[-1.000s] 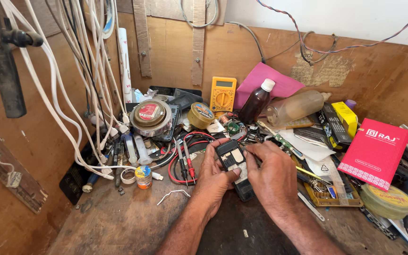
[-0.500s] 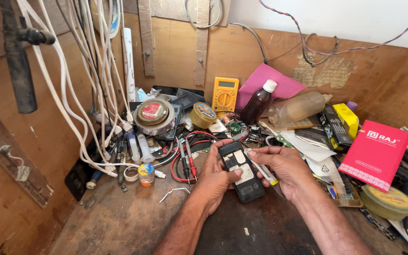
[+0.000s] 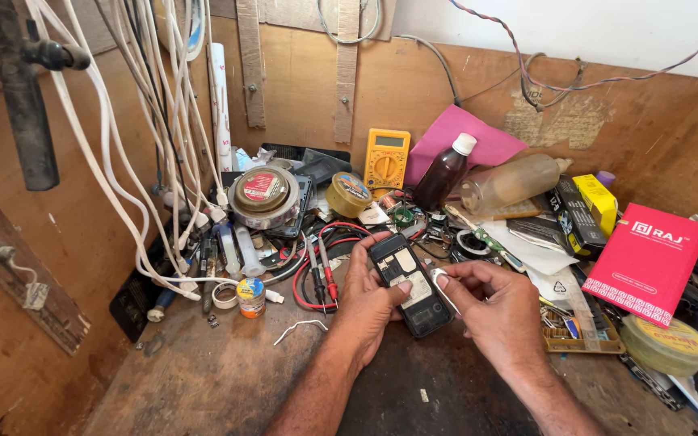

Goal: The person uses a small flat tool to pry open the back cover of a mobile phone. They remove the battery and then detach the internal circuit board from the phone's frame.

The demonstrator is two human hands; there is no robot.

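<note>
Currently the left hand is cradling a small opened phone just above the table, its fingers wrapping the left edge and the thumb pressing on the exposed back. The right hand is sitting just beside the phone's right edge, its fingers pinching narrowly on a thin pale tool whose tip is touching the phone body. Which part the tip is meeting is too small to tell.

Judgement on technique: the holding hand is doing well to keep the phone braced from below and the side, so the tool is pushing against a steady body; light, shallow pressure looks safer than levering, since the inner parts are lying bare.

Further out, red and black meter probes are lying just left of the left hand, with a small glue bottle near them. A red box is resting to the right, well apart. Behind, a round tin, a yellow meter, a dark bottle and a pink sheet are crowding the wooden back wall, with white cables hanging at the left.
</note>
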